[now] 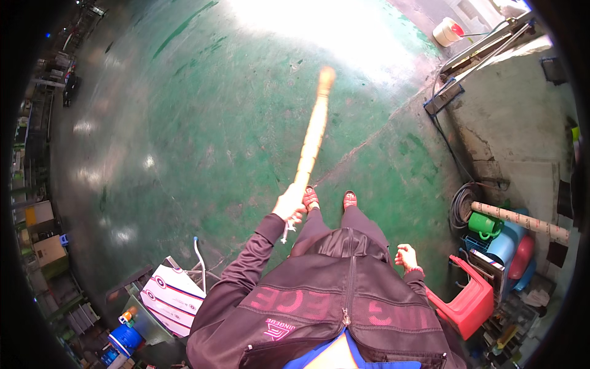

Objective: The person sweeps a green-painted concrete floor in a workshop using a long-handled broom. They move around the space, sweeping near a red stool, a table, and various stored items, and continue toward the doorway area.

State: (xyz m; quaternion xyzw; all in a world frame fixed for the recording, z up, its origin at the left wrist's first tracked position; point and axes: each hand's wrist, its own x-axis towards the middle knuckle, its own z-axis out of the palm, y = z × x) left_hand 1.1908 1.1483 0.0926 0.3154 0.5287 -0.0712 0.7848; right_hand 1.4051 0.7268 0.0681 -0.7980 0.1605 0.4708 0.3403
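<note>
My left hand [291, 205] is closed around the lower end of a long pale stick [312, 138] with ring-like joints, like bamboo. The stick points forward and slightly right, over the floor. At its far end is a rounded tan tip, a little blurred. A white cord end hangs just below my left hand. By my right hip, my right hand [405, 256] hangs with its fingers loosely curled, and nothing shows in them. A reddish band circles that wrist. Nearest to this hand stands a red plastic stool [472, 305].
Green floor [203, 123] spreads ahead, with strong glare at the top. Along the right wall lie a coiled hose [462, 205], a cardboard tube [522, 221] and a green container [484, 226]. A white bucket [445, 34] stands far right. Behind my left arm is a printed panel [172, 298].
</note>
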